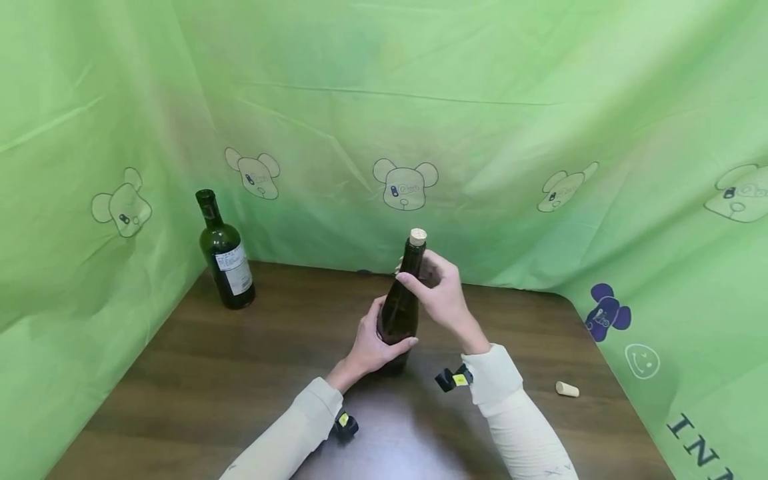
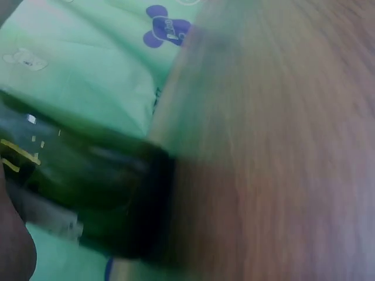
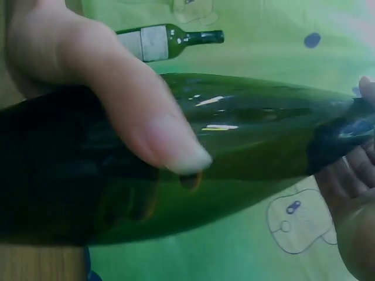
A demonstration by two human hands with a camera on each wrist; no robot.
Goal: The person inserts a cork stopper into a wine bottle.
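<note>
A dark green wine bottle (image 1: 401, 308) leans slightly to the right in the middle of the head view. A pale cork (image 1: 418, 237) sits in its mouth. My left hand (image 1: 369, 345) grips the lower body, with its thumb (image 3: 167, 140) across the glass in the right wrist view. Higher up, my right hand (image 1: 440, 290) holds the neck between thumb and fingers, just below the cork; some of those fingers are hidden behind the glass. In the left wrist view the bottle's lower end (image 2: 111, 181) is blurred close over the table.
A second green wine bottle (image 1: 228, 257) with a white label stands at the back left of the brown wooden table (image 1: 198, 380). Another cork (image 1: 567, 389) lies on its side at the right. Green cloth (image 1: 336, 120) with bear prints hangs around the back and sides.
</note>
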